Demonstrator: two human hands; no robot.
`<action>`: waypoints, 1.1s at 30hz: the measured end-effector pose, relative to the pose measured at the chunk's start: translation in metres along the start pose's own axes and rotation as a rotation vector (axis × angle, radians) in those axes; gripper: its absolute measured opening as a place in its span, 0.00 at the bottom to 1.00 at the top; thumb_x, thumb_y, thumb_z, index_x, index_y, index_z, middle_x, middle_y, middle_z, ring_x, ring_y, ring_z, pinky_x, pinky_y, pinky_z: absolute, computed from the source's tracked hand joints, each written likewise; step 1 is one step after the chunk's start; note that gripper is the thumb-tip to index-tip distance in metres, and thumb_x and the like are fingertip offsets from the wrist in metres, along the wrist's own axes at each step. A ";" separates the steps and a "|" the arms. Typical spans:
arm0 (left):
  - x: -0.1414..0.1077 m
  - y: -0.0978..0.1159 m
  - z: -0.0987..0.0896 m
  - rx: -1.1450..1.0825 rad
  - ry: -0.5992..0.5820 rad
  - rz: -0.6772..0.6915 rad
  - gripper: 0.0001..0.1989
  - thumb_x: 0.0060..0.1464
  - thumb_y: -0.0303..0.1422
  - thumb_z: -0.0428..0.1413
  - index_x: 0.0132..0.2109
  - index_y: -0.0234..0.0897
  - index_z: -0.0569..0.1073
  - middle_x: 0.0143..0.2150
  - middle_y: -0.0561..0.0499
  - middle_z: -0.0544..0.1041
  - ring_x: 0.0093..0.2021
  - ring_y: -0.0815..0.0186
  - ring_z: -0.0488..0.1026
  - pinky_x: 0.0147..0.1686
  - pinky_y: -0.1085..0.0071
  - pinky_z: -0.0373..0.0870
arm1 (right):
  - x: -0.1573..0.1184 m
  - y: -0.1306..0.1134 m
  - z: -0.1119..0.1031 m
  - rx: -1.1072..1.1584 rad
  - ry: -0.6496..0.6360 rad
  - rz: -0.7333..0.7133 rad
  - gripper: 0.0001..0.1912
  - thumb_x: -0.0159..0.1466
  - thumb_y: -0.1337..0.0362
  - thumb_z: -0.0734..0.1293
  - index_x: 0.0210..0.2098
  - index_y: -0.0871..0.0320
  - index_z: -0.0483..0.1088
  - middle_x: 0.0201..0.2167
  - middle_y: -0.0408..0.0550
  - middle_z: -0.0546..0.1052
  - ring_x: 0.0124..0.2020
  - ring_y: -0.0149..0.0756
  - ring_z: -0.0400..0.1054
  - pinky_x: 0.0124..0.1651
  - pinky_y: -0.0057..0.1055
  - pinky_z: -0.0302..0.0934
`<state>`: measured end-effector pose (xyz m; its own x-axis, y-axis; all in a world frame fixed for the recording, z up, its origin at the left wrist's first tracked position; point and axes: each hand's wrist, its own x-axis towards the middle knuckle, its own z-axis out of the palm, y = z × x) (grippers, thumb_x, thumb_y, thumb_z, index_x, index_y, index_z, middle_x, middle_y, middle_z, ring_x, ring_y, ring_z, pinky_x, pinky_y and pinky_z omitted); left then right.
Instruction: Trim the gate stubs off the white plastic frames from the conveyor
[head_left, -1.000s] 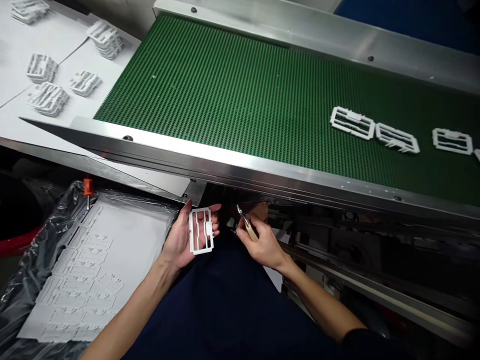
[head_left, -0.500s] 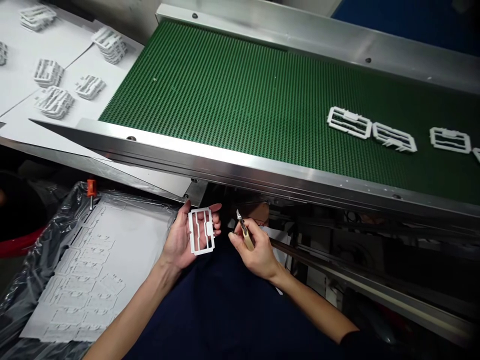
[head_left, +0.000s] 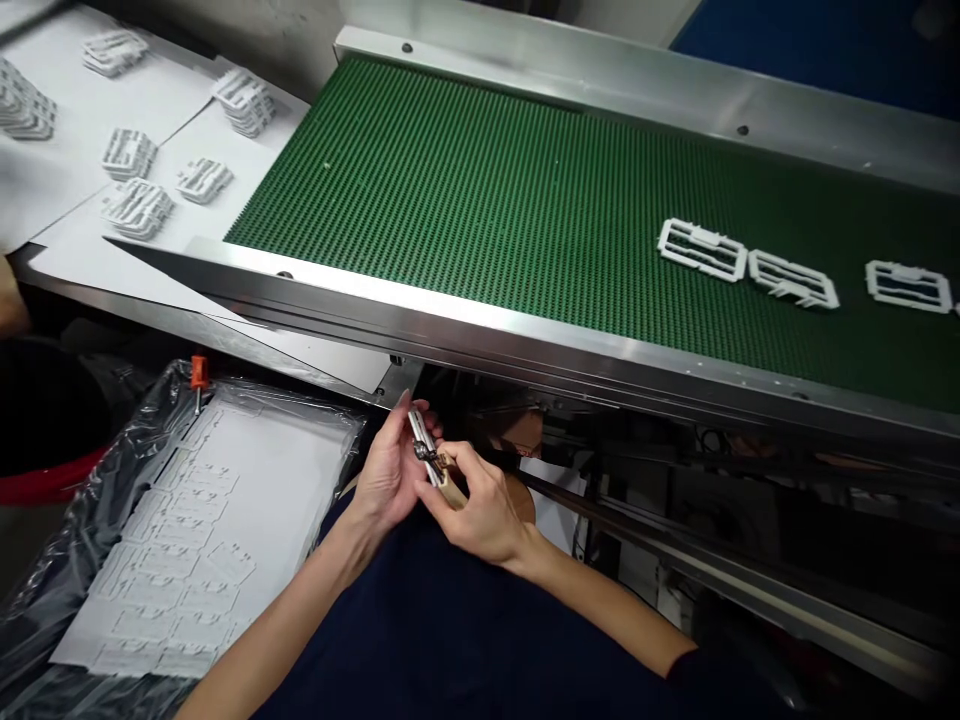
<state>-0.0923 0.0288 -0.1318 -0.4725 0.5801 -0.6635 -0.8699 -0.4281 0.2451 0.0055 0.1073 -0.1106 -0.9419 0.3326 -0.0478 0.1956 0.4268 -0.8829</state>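
Observation:
My left hand [head_left: 388,468] holds a white plastic frame [head_left: 420,428], now seen nearly edge-on between its fingers. My right hand [head_left: 484,508] is closed around the tan handle of a small cutting tool [head_left: 451,490]. The tool's dark metal head touches or overlaps the frame; which one cannot be made out. Both hands are close together below the near rail of the conveyor. On the green belt [head_left: 487,190], several similar white frames [head_left: 703,250] lie toward the right.
Stacks of white frames [head_left: 137,208] stand on white sheets at the upper left. Below, a plastic-lined box holds a layer of frames on a white sheet [head_left: 277,450], with an orange-handled tool [head_left: 199,372] at its edge. Part of another person's hand [head_left: 10,300] shows at the far left.
My right hand has moved left with the tool, up to the frame. My left hand has turned the frame from face-on to edge-on. Another person's hand has appeared at the left.

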 end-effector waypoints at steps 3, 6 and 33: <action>-0.002 0.002 -0.001 0.045 -0.014 0.053 0.12 0.57 0.37 0.52 0.33 0.31 0.72 0.26 0.51 0.71 0.28 0.67 0.72 0.30 0.73 0.73 | 0.003 0.004 -0.003 0.233 0.033 0.144 0.08 0.57 0.63 0.65 0.33 0.58 0.62 0.25 0.40 0.66 0.25 0.27 0.60 0.30 0.25 0.58; -0.007 0.005 -0.002 0.080 -0.057 0.006 0.19 0.61 0.40 0.46 0.41 0.29 0.73 0.32 0.44 0.75 0.35 0.60 0.74 0.36 0.65 0.74 | 0.005 0.010 -0.004 0.621 0.019 0.319 0.12 0.55 0.62 0.68 0.32 0.58 0.60 0.23 0.39 0.64 0.23 0.26 0.58 0.27 0.25 0.57; -0.010 0.012 0.000 -0.013 -0.104 -0.068 0.24 0.62 0.39 0.40 0.41 0.25 0.74 0.31 0.42 0.75 0.37 0.56 0.74 0.43 0.57 0.71 | -0.008 0.028 -0.020 0.406 0.140 0.312 0.09 0.60 0.63 0.64 0.39 0.59 0.65 0.29 0.43 0.69 0.29 0.30 0.64 0.35 0.28 0.61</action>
<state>-0.0981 0.0177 -0.1228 -0.4248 0.6766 -0.6015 -0.8989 -0.3939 0.1918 0.0238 0.1329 -0.1255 -0.8052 0.5124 -0.2987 0.3126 -0.0613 -0.9479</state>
